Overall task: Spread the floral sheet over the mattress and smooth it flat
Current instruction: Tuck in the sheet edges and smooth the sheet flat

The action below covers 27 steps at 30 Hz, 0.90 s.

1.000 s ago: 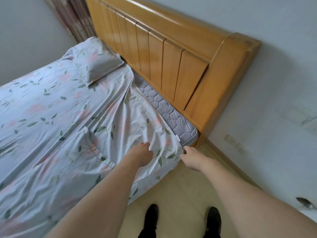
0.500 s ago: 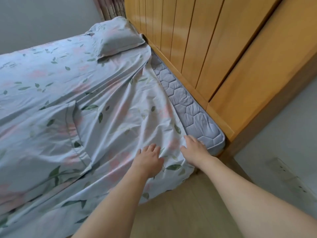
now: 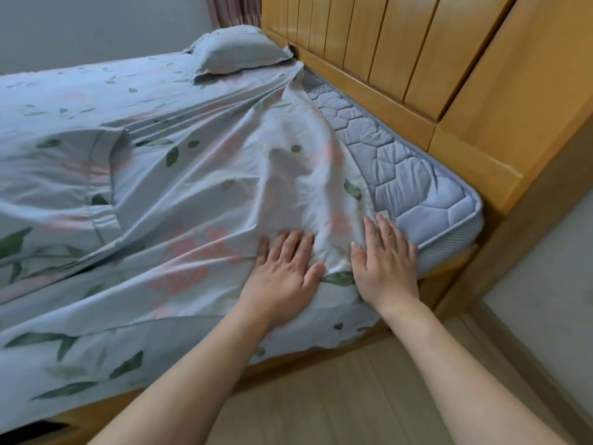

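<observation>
The pale blue floral sheet (image 3: 179,175) covers most of the bed, rumpled with folds that run toward the near corner. A strip of grey quilted mattress (image 3: 410,175) stays bare along the headboard side. My left hand (image 3: 285,271) lies flat on the sheet with fingers spread. My right hand (image 3: 385,261) rests flat beside it, at the sheet's edge where it meets the bare mattress. A raised wrinkle stands between and beyond both hands. Neither hand grips the fabric.
A wooden headboard (image 3: 401,49) rises on the right. A matching floral pillow (image 3: 237,49) lies at the far end. A folded-over flap of sheet (image 3: 64,175) sits at left. Light wood floor (image 3: 353,396) runs below the bed's edge.
I have leaned closer to the bed. Both hands moved from the sheet's hanging corner up onto the mattress top and flattened, fingers spread.
</observation>
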Motion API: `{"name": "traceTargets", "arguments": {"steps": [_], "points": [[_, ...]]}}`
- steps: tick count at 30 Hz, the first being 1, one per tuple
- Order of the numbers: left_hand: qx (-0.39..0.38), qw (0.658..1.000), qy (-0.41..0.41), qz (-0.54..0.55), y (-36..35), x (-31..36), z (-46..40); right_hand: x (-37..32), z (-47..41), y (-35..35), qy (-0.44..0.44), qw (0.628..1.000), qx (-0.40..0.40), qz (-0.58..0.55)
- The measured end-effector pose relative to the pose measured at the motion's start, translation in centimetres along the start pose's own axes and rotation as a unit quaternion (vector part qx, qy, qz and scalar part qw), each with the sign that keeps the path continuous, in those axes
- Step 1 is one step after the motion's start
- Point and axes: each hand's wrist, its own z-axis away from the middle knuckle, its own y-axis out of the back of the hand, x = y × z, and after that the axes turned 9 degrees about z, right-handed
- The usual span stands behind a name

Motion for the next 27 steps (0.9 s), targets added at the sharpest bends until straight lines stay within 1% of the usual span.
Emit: {"name": "traceTargets", "arguments": {"steps": [3, 6, 9, 11, 14, 15, 16, 17, 18, 20, 21, 22, 25, 27], "points": [[0.000, 1.000, 0.000, -0.009, 0.4, 0.9, 1.6, 0.4, 1.9, 0.7, -0.018, 0.999, -0.008, -0.043], [-0.041, 0.999, -0.001, -0.015, 0.9, 1.6, 3.2, 0.8, 1.5, 1.8, -0.055, 0.993, 0.000, -0.102], [-0.087, 0.994, -0.012, -0.067, 1.9, 2.0, 4.2, 1.8, 0.4, 3.1, -0.110, 0.979, -0.053, -0.166], [-0.097, 0.987, -0.015, -0.126, 2.5, 2.3, 4.4, 2.3, -0.1, 3.6, -0.106, 0.976, -0.082, -0.169], [-0.040, 0.971, -0.026, -0.236, 3.1, 3.8, 4.4, 2.4, -0.4, 4.2, -0.080, 0.980, -0.113, -0.140], [-0.022, 0.963, -0.026, -0.266, 3.3, 4.5, 4.4, 2.3, -0.4, 4.5, -0.083, 0.977, -0.121, -0.155], [-0.009, 0.955, -0.027, -0.296, 3.7, 5.1, 4.7, 2.4, -0.5, 4.9, -0.092, 0.969, -0.124, -0.194], [-0.004, 0.949, -0.032, -0.315, 3.9, 5.5, 4.9, 2.6, -0.6, 5.2, -0.108, 0.952, -0.128, -0.255], [-0.005, 0.944, -0.043, -0.328, 4.0, 5.7, 5.1, 2.8, -0.8, 5.5, -0.125, 0.927, -0.131, -0.330], [-0.017, 0.932, -0.078, -0.354, 4.5, 5.8, 5.5, 3.1, -1.0, 6.5, -0.153, 0.856, -0.138, -0.475], [-0.028, 0.928, -0.094, -0.360, 5.0, 6.0, 5.5, 3.4, -1.0, 7.4, -0.163, 0.827, -0.138, -0.519], [-0.040, 0.928, -0.106, -0.355, 5.4, 6.3, 5.5, 3.7, -1.1, 8.0, -0.172, 0.808, -0.133, -0.548], [-0.052, 0.946, -0.117, -0.298, 6.9, 8.5, 5.8, 5.4, -0.9, 10.2, -0.201, 0.755, -0.116, -0.613], [-0.060, 0.955, -0.116, -0.265, 7.5, 10.5, 6.2, 6.9, -0.6, 11.3, -0.207, 0.735, -0.108, -0.637]]}}
